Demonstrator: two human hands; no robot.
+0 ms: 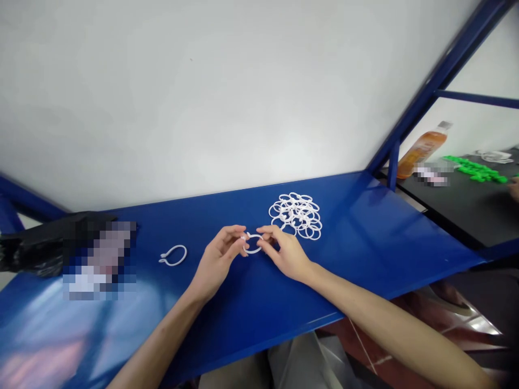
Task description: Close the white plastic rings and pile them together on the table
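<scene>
Between my two hands is a white plastic ring (253, 251), held just above the blue table. My left hand (221, 256) pinches its left side, where a small clasp end shows near the fingertips. On the right side, the thumb and fingers of my right hand (284, 251) close on the same ring. Whether its clasp is fastened is hard to make out. A single white ring (176, 255) with its ends apart lies to the left of my left hand. Just beyond my right hand sits a pile of several white rings (300, 213).
A black plastic bag (48, 243) and a blurred-out item (106, 254) lie at the left of the blue table (243, 319). A white wall stands behind. To the right, a black table (458, 210) bears an orange drink bottle (424, 151) and green pieces (478, 170); another person's hand (514, 188) shows there.
</scene>
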